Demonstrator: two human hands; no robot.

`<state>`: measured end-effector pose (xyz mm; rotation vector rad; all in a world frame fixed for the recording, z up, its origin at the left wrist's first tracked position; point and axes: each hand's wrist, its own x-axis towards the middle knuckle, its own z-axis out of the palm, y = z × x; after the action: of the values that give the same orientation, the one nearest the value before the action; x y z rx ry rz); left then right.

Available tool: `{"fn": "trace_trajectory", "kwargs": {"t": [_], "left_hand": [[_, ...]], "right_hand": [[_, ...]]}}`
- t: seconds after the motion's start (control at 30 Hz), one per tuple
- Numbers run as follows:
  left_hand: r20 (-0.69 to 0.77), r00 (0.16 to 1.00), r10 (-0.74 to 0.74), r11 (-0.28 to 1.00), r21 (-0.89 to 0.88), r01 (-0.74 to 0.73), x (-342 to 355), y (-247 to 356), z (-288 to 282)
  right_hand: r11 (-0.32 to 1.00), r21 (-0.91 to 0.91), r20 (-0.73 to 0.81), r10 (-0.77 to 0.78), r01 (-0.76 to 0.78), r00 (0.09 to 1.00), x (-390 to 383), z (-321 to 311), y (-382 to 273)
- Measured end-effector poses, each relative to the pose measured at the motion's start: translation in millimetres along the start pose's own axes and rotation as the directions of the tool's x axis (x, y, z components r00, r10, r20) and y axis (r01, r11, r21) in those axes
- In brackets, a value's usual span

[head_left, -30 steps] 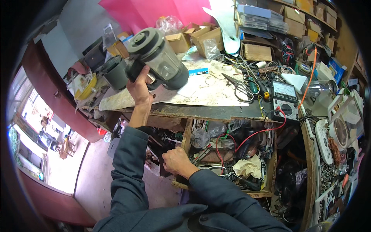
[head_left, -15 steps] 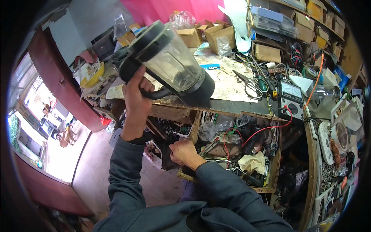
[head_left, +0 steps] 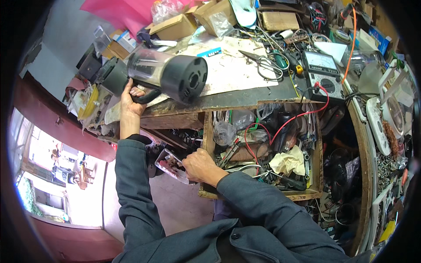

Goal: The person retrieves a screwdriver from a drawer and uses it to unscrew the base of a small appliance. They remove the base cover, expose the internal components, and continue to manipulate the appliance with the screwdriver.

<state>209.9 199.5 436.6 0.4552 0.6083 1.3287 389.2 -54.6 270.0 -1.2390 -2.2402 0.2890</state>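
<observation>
My left hand (head_left: 130,105) grips the handle of a blender jug (head_left: 149,68), clear-walled with a black base. It lies tilted on its side above the left part of the workbench (head_left: 245,97), its round black underside turned to the right and toward me. Curled into a fist, my right hand (head_left: 201,166) is by the left front corner of an open wooden drawer (head_left: 319,153). The inside of its fingers is hidden, so whatever they may hold does not show.
Inside the drawer lie plastic bags, crumpled paper (head_left: 287,163) and tools. Scissors (head_left: 263,63) and an analog multimeter (head_left: 325,81) with a red lead rest on the bench. Cardboard boxes (head_left: 175,27) stand behind. A small white box (head_left: 165,165) sits beside my right hand.
The jug has moved left and lower and has turned, so its underside now shows. My view has tilted down and shifted right. The right fist stays by the drawer corner.
</observation>
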Motion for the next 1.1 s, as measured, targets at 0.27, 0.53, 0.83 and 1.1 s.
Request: {"fn": "trace_trajectory", "kwargs": {"t": [0.27, 0.53, 0.83, 1.1], "left_hand": [[-0.040, 0.991, -0.129, 0.988, -0.090, 0.125, 33.1, -19.4, -38.0], [-0.161, 0.975, -0.150, 0.986, 0.052, 0.160, 46.8, -4.9, -28.8], [0.269, 0.614, 0.742, -0.135, 0.957, -0.257, 41.1, -22.6, -50.9], [0.423, 0.624, 0.658, -0.257, 0.904, -0.342, 19.6, -34.9, -59.0]], "right_hand": [[0.999, -0.053, -0.055, 0.002, -0.005, 0.999, 0.0, 8.6, 7.0], [1.000, -0.023, -0.016, 0.017, -0.017, 1.000, 0.7, 7.5, 4.1], [1.000, -0.001, -0.069, 0.022, -0.022, 0.997, -0.7, 3.8, 3.2], [0.998, -0.057, 0.063, 0.001, 0.002, 0.998, 2.4, -2.3, 1.7]]}}
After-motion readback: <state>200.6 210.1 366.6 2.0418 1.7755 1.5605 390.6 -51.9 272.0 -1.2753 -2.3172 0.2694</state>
